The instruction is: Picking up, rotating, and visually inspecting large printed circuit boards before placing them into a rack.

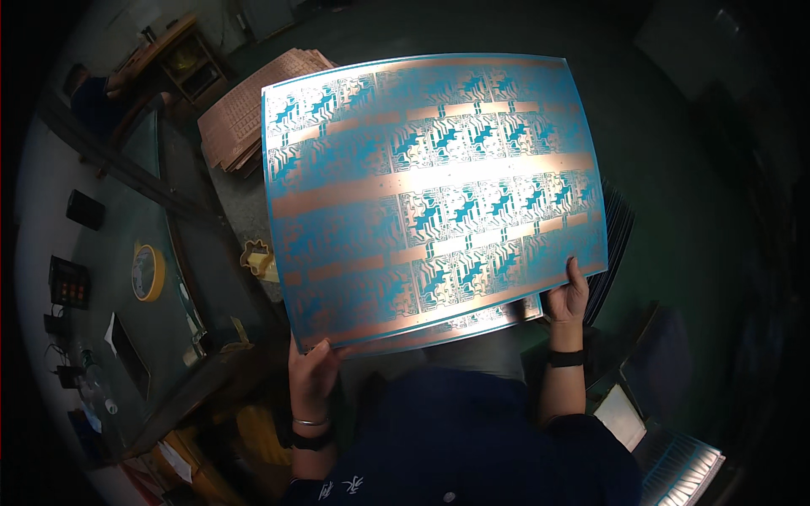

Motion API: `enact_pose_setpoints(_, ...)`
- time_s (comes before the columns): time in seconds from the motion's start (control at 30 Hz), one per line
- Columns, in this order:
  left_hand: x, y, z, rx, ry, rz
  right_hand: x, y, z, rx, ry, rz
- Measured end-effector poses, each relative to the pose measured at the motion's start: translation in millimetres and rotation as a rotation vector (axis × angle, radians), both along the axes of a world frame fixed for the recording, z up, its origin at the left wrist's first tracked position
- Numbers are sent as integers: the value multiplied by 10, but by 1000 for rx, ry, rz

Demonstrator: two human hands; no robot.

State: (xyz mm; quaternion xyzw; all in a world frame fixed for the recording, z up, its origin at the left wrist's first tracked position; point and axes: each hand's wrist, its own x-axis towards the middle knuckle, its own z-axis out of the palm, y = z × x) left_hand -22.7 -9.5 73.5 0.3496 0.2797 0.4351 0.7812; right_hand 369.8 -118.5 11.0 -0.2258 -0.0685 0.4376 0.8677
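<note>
A large circuit board panel (pixel 498 174), copper with a blue printed pattern, is tilted up in front of me and shines in the light. My left hand (pixel 312 371) grips its lower left corner, thumb on the front face. At the lower right edge, my right hand (pixel 569 297) is closed on the panel with the thumb up on its face; the other fingers are mostly hidden behind. Below its bottom edge shows part of a second patterned panel (pixel 485 320), and I cannot tell whether my hands hold that one too.
Brown copper panels (pixel 253 105) lie stacked behind at the left. On the left bench are a yellow tape roll (pixel 148 272), a plastic bottle (pixel 97 379) and a black device (pixel 69 282). A dark slotted rack (pixel 620 240) stands right; blue-lined panels (pixel 683 472) lie lower right. Another person (pixel 91 99) sits far left.
</note>
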Motion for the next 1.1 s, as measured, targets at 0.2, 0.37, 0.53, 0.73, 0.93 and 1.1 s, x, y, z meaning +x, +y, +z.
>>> enact_pose_setpoints(0.2, 332, -81, -81, -110, -272, 255, -368, 235, 190, -46, 4, 20)
enact_pose_setpoints(0.37, 260, 10, -311, -127, -213, 154, -515, 238, 306, -33, -1, 139)
enact_pose_setpoints(0.53, 179, 39, -322, -161, -201, 263, -518, 175, 404, -44, -96, 228)
enact_pose_setpoints(0.73, 130, 86, -396, -185, -222, 226, -475, 146, 410, -69, -146, 265)
enact_pose_setpoints(0.93, 102, 105, -293, -71, -268, 180, -88, 12, 374, 75, -131, 89)
enact_pose_setpoints(1.1, -7, 159, -188, -27, -186, 194, 291, -209, 454, 34, -249, 359)
